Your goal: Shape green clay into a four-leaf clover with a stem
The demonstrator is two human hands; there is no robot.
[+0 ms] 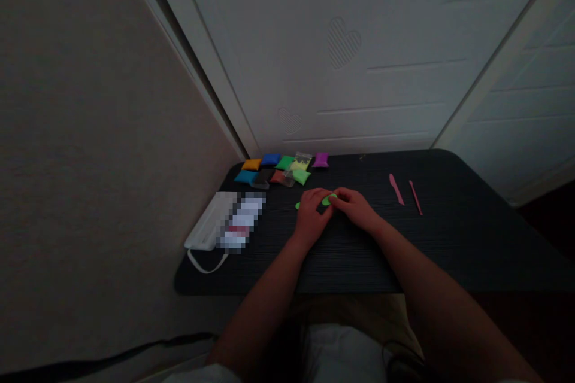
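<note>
Both my hands meet over the middle of a dark table (449,233). My left hand (312,210) and my right hand (354,206) pinch a small piece of bright green clay (327,200) between their fingertips. A second small green bit (297,206) shows on the table just left of my left hand. The light is dim and the fingers are partly hidden behind one another.
Several small coloured clay packets (281,169) lie in a cluster at the table's far left. Two pink modelling tools (404,191) lie to the right. A white box with a cord (211,224) sits at the left edge. A white door stands behind the table.
</note>
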